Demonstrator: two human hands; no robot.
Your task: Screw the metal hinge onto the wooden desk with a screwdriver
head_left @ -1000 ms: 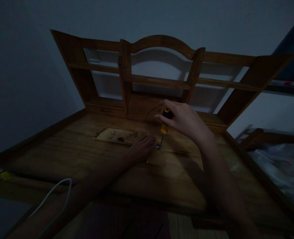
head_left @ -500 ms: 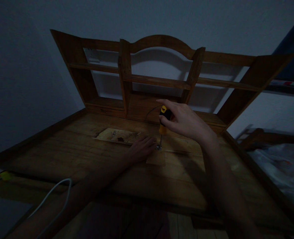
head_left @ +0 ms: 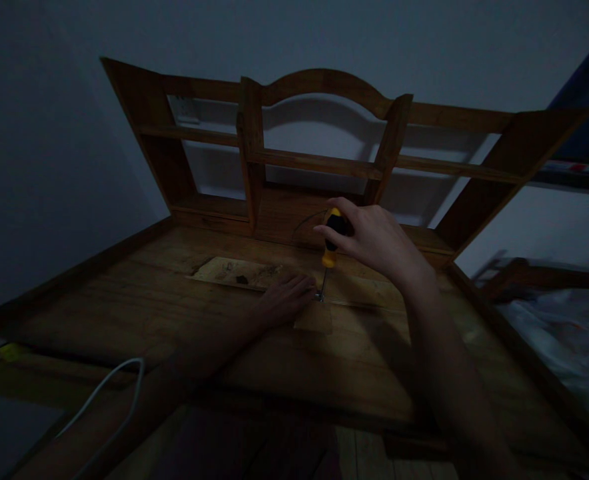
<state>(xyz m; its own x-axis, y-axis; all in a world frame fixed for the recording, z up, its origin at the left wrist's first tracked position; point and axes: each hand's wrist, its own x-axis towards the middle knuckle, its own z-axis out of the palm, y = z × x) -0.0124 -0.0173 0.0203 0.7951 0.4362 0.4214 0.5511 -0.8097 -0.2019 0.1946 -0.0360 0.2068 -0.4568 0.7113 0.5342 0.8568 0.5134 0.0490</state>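
While white cord point(head_left: 140, 377) loops at lower left of frame, left hand point(head_left: 287, 295) rests on desk point(head_left: 124, 287) at centre, fingertips by metal fitting point(head_left: 319, 296), grip too dark to tell. Right hand point(head_left: 372, 237) grips yellow-black screwdriver point(head_left: 330, 257), fingers closed on handle, tip down at fitting. Shelf unit point(head_left: 314, 161) spans upper frame.
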